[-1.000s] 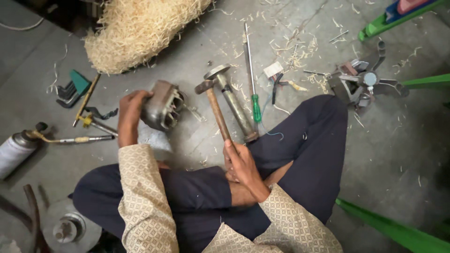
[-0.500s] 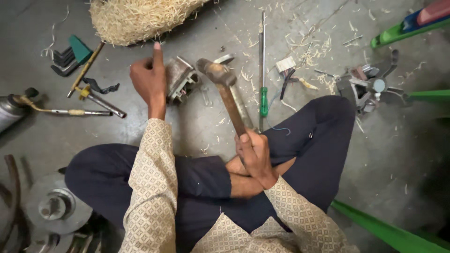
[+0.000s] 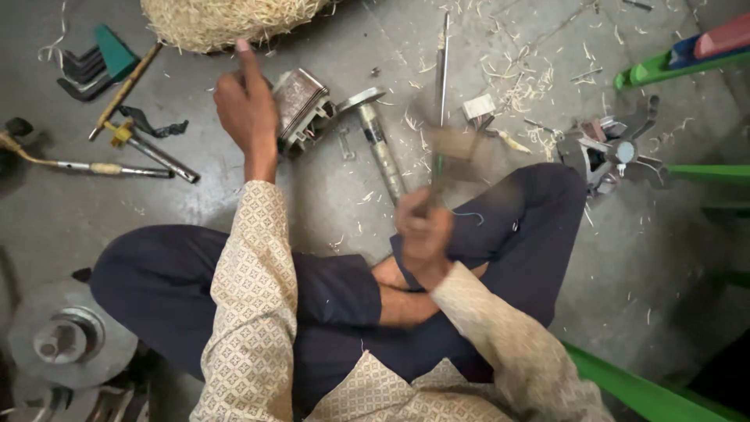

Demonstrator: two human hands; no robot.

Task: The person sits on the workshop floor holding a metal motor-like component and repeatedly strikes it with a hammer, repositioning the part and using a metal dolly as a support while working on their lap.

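Grey concrete floor (image 3: 328, 211) carries everything; the motor housing (image 3: 301, 105) serves as landmark. Housing: metal, boxy, lying on the floor just ahead of the crossed legs. Left hand (image 3: 246, 109) sits against its left side, index finger raised and straight, the other fingers curled loosely; whether they touch the housing cannot be told. Right hand (image 3: 423, 227) is below and right of the housing, over the knee, grip pressed together around the handle of a hammer (image 3: 449, 152). Hammer is motion-blurred; its head hangs in the air to the right of the housing, clear of it. Rotor shaft (image 3: 375, 137) lies just right of the housing, its disc end beside the housing's corner. Green-handled screwdriver (image 3: 442, 70) lies further right, pointing away from the person. Straw pile (image 3: 234, 19) is above the housing, near the left fingertip. Hex keys (image 3: 94, 62) in a green holder and a torch pipe (image 3: 109, 168) lie well left of it. Fan part (image 3: 613, 148) lies far right, among scattered shavings. Grey pulley (image 3: 62, 336) sits far below left.
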